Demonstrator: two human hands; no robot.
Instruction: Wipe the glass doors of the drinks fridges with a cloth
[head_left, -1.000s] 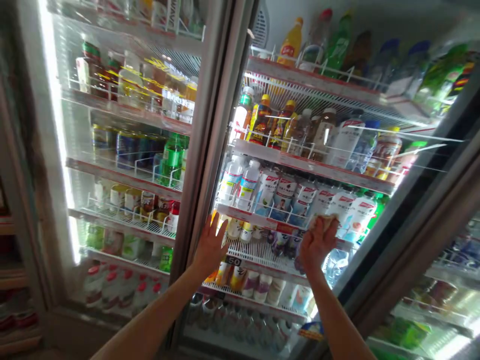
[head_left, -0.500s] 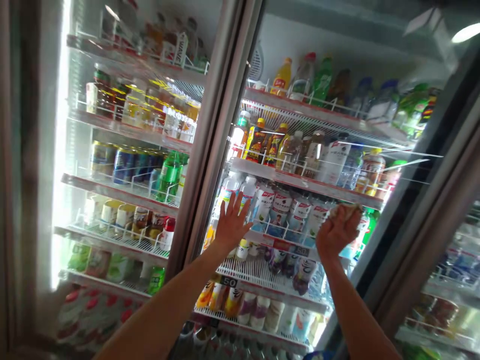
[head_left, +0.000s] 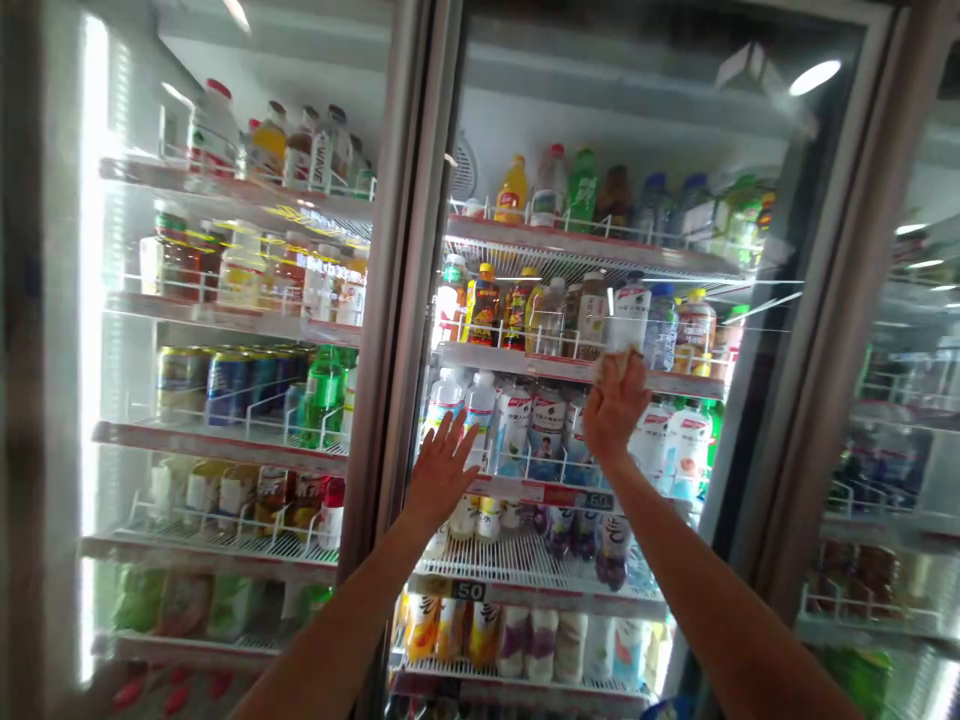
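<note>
My left hand [head_left: 441, 472] rests flat with fingers spread against the glass door [head_left: 622, 90] of a drinks fridge, near its left frame. My right hand [head_left: 616, 408] is closed around a pale, crumpled cloth [head_left: 619, 366] and presses it to the same pane, level with the middle shelves. Behind the glass, white-labelled bottles [head_left: 513, 425] stand on the shelf between my hands. Bottles with yellow caps [head_left: 482, 305] fill part of the shelf above. Part of the cloth is hidden by my fingers.
A metal door frame [head_left: 409, 290] divides this door from the left one, where cans [head_left: 225, 385] and bottles stand on shelves. Another frame [head_left: 836, 330] runs down the right side, with a further fridge section beyond it. Ceiling light reflects as a bright spot [head_left: 814, 77] on the glass.
My right hand has moved up and left across the glass with the cloth. My left hand stays spread near the left frame. The view has levelled and shifted.
</note>
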